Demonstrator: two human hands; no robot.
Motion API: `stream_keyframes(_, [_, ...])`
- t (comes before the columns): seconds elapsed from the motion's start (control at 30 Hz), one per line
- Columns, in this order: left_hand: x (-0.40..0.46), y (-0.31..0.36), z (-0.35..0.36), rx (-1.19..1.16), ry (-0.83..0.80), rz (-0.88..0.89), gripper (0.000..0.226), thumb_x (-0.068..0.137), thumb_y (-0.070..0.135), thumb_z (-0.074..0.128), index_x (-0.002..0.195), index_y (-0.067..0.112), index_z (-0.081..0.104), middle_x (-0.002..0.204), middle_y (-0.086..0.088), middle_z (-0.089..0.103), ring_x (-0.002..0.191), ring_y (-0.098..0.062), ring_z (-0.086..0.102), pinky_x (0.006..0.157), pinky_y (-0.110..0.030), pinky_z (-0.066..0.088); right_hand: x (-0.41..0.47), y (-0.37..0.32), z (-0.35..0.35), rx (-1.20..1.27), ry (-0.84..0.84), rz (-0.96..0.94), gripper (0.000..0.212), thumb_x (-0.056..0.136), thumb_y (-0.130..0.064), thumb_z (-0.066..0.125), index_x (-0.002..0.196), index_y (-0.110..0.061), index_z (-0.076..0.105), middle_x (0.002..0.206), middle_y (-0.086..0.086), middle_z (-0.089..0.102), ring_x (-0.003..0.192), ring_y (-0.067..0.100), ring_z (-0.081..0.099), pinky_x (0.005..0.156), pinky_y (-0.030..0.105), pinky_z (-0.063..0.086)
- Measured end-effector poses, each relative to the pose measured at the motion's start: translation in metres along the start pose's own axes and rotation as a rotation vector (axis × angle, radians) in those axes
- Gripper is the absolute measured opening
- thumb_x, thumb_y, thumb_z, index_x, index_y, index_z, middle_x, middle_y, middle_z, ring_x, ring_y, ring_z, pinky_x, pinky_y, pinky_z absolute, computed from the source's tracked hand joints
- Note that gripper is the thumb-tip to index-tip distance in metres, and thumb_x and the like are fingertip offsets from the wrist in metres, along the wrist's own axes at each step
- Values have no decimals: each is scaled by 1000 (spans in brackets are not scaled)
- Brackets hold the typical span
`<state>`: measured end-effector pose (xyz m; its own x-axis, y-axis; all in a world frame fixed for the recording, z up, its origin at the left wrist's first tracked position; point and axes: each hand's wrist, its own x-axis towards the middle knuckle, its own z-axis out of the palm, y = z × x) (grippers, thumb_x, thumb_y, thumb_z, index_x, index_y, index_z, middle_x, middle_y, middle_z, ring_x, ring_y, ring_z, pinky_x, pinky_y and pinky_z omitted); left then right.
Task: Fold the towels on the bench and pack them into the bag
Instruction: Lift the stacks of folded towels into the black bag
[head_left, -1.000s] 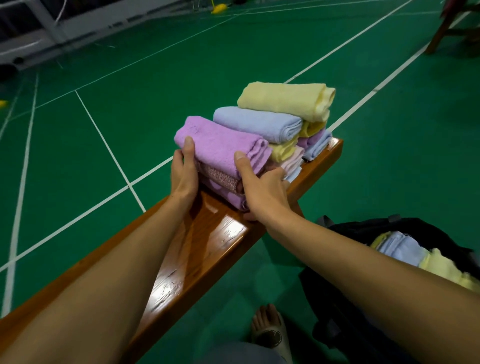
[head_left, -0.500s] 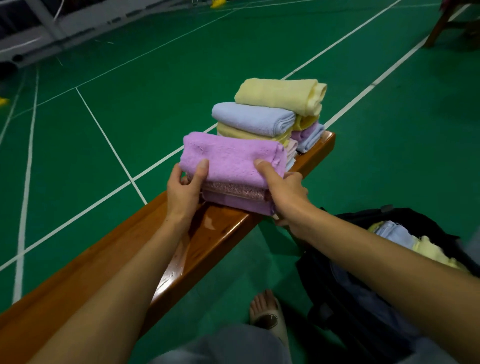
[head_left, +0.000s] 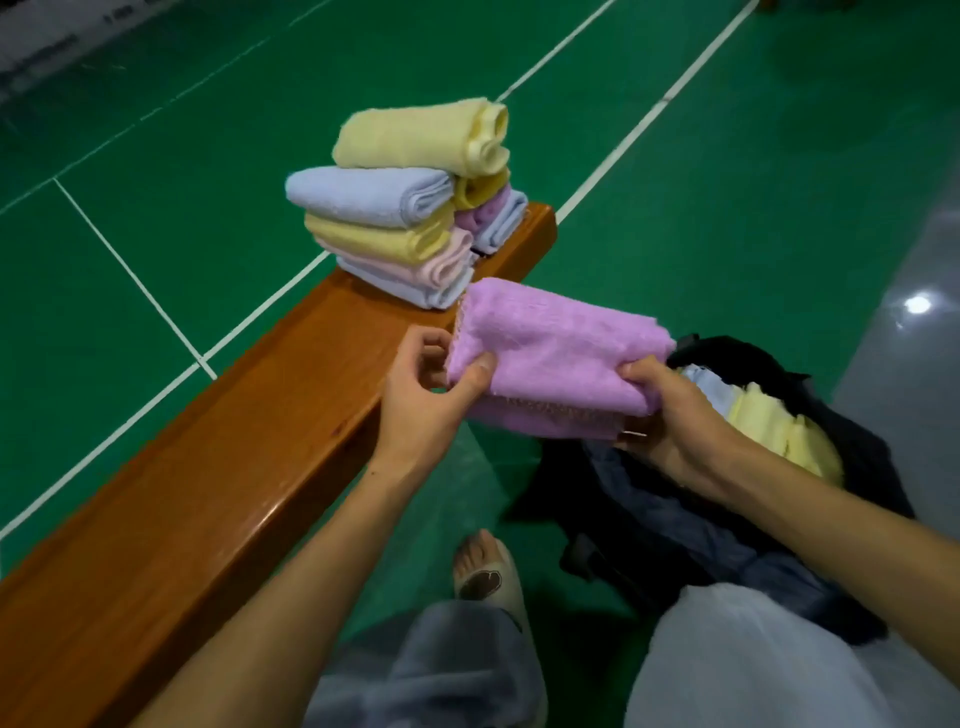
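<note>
Both hands hold folded purple towel (head_left: 556, 353) in air, off bench edge, beside open bag.
Left hand (head_left: 426, 400) pinches towel's left end, thumb on top, fingers curled under; right hand (head_left: 670, 415) grips right end just above black bag (head_left: 727, 530). Towel's long axis runs left-right, slightly tilted, right end lower; trim strip along near lower edge. No readable writing or brand seen. Bag already holds blue and yellow towels (head_left: 769, 421) on its right side; dark room shows nearer the person. Stack of folded towels (head_left: 410, 208) sits at far end of wooden bench (head_left: 208, 467), close to its end edge. Green court floor (head_left: 727, 208) with white lines all round; slippered foot (head_left: 488, 577) below.
</note>
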<state>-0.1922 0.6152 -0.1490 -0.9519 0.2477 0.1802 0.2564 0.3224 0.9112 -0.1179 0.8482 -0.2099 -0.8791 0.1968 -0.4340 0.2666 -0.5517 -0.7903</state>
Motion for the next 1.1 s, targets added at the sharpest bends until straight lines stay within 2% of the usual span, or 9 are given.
stream_keyframes(0.1, [-10,-26,58,-4,-62,-46,49,77,49,76,103,10,62,95,-5,69,81,-10,61,74,-30,52,0,22,-58,20,76,30,54,70,-33,66,122,-19,64,104,12,69,93,26,67,79,42,56])
stream_keyframes(0.27, [-28,-87,142,-47,-244,-166,43,78,41,74,99,8,60,84,10,66,75,-4,57,70,-19,47,1,73,-138,35,238,56,23,81,-21,59,102,-16,67,78,3,71,69,12,69,53,27,56])
stream_keyframes(0.37, [-41,-134,186,-38,-362,-246,43,76,40,71,93,3,55,74,18,58,67,1,49,65,-16,41,2,116,-189,35,327,148,17,88,-11,54,97,-19,66,77,-1,70,75,13,68,58,30,59])
stream_keyframes(0.47, [-56,-178,221,-5,-478,-338,45,73,42,70,88,5,51,75,5,50,68,-8,42,64,-28,38,-1,153,-227,12,393,247,20,84,-7,54,95,-15,68,83,8,65,84,20,64,72,36,60])
stream_keyframes(0.6, [-82,-225,266,36,-608,-482,40,71,44,74,91,16,53,82,6,60,72,-4,52,71,-29,48,-1,181,-271,-239,491,271,26,63,-26,63,86,-17,72,84,8,64,84,25,57,77,41,48])
stream_keyframes(0.77, [-102,-247,305,70,-627,-702,40,84,50,85,102,21,65,98,6,72,86,-5,66,80,-25,53,6,199,-298,-503,609,436,59,47,-49,62,93,-12,70,93,13,72,79,30,63,72,41,53])
stream_keyframes(0.87, [-96,-252,312,112,-639,-742,34,87,46,85,97,18,68,92,6,73,85,-8,67,73,-21,50,7,194,-299,-563,582,453,55,60,-56,65,99,-19,70,98,6,72,90,30,69,82,50,63])
stream_keyframes(0.97, [-90,-242,315,247,-670,-728,67,73,70,81,108,15,65,104,-1,73,99,-21,71,78,-28,55,-2,186,-299,-774,563,474,70,65,-67,67,111,-15,65,100,8,72,89,30,69,80,43,60])
stream_keyframes(1.1, [-81,-214,310,423,-639,-647,74,75,73,74,119,18,54,116,-8,68,105,-31,66,89,-39,53,-13,158,-290,-1036,578,353,40,85,-45,74,98,-9,61,95,11,71,92,36,66,79,42,54])
